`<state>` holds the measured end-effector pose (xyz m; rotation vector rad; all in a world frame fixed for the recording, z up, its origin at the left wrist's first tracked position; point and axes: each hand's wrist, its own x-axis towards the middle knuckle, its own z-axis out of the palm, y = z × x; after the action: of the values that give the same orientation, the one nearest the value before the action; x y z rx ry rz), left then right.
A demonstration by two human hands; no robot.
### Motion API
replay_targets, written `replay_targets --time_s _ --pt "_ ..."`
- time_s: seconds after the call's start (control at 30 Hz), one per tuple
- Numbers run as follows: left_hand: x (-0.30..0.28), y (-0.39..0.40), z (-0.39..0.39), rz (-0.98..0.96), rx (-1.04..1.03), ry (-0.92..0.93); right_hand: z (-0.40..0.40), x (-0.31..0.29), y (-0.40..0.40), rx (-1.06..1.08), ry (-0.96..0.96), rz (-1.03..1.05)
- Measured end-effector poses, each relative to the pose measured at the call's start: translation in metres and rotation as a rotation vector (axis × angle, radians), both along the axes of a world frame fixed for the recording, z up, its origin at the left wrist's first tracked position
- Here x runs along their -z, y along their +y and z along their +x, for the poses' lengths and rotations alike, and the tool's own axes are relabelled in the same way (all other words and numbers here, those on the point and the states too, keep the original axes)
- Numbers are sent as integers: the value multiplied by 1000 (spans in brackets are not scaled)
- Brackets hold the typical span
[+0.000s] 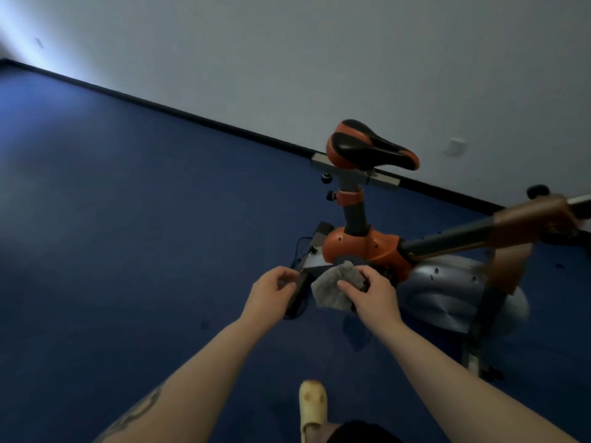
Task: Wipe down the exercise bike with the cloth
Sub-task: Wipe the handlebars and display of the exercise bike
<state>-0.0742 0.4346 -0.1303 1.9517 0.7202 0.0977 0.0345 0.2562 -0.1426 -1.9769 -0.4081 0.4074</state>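
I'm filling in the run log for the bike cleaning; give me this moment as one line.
stage: wiping | right hand: holds grey cloth at pedal area | left hand: grips black pedal | saddle: untouched

One exercise bike (383, 251) with one saddle (367, 145). One grey cloth (335, 286) sits within the right hand's (374, 295) grip. Two hands, counting the left hand (271, 292), and one slipper (312, 407).

Both forearms bare, no sleeves. Dark tattoo (137, 410) on left forearm, pattern blurred. Pale yellow perforated slipper (312, 407) on one foot. Dark garment edge (361, 433) at bottom.
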Motion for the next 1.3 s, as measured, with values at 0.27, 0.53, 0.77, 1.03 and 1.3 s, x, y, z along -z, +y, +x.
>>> replay_targets --time_s 0.27,0.53,0.77,1.03,1.3 --pt "-6 144 30 0 -100 -20 58 0 143 -41 23 -25" --pt "12 302 67 0 17 -1 73 6 293 42 5 -22" --pt "10 436 117 24 176 32 81 -2 391 318 70 12" --pt "8 493 215 17 378 0 137 -9 447 476 40 -8" --pt "-8 527 348 69 523 -16 249 -7 479 580 12 26"
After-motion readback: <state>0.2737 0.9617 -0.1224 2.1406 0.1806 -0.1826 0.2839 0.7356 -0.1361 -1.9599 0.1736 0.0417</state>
